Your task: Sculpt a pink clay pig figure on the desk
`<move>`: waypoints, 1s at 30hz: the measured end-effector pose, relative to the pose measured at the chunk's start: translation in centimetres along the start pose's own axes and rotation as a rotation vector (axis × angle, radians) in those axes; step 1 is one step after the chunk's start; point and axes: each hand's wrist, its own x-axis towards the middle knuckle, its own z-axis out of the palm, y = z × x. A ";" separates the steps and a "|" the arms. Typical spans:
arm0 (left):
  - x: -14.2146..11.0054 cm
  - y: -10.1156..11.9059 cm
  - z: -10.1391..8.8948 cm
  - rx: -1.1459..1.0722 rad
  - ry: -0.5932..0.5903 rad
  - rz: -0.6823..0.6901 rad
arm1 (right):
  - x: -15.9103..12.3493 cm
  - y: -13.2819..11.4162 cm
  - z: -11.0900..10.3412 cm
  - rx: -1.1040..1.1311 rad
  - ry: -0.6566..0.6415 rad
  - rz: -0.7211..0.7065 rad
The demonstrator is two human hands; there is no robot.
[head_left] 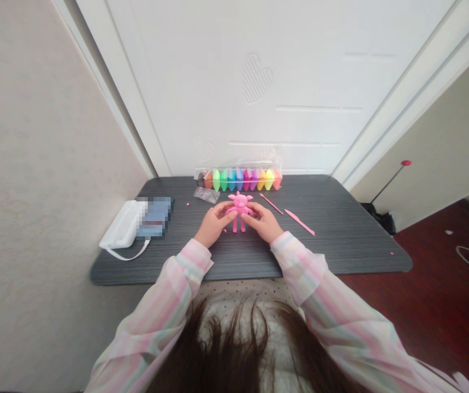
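Observation:
A pink clay pig figure (pixel 240 203) with ears, a snout, arms and two legs is held upright over the dark table. My left hand (pixel 214 222) grips its left side, thumb in front and fingers behind. On the other side my right hand (pixel 265 221) pinches it in the same way. Parts of the figure's arms and back are hidden by my fingers. To the right of my right hand lie a thin pink modelling tool (pixel 271 203) and a pink plastic knife (pixel 300 222).
Along the back of the table (pixel 340 240), a clear pack of colourful clay (pixel 238 179) stands against the white door. A small clear wrapper (pixel 207 195) lies before it. At the left are a white power bank-like device (pixel 120 225), a cable (pixel 130 256) and a blurred blue object (pixel 156 217).

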 end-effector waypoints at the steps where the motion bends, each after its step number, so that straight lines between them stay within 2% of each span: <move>1: 0.0 0.0 0.0 -0.001 0.003 0.002 | 0.0 0.0 0.0 -0.003 -0.001 0.002; 16: 0.0 -1.1 -0.1 0.015 0.044 0.007 | -0.4 -0.1 0.0 -0.067 0.044 0.008; 30: -0.3 -0.5 0.1 0.036 0.010 -0.015 | -0.4 -0.5 0.0 -0.068 0.013 0.021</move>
